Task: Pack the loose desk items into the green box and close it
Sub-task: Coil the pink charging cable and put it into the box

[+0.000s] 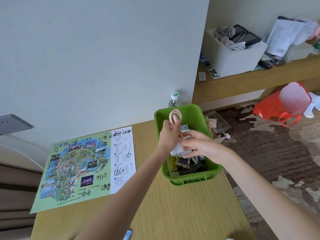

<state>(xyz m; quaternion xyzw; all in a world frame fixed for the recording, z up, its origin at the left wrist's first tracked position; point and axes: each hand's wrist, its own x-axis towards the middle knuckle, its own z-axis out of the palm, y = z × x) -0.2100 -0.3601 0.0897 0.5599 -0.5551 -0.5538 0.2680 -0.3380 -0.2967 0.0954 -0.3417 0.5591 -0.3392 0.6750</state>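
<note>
An open green box stands on the wooden desk by its right edge. Inside lie cables, small electronic parts and a white piece. Above the box, my left hand pinches a coiled pink cable, the loops standing up over my fingers. My right hand reaches in from the right, its fingers spread over the white piece and the cable's lower end; I cannot tell whether it grips anything. No lid for the box is in view.
A printed map sheet with handwriting lies on the desk left of the box. A water bottle stands behind the box at the wall. A red bag and litter lie on the carpet. A white box sits on the shelf.
</note>
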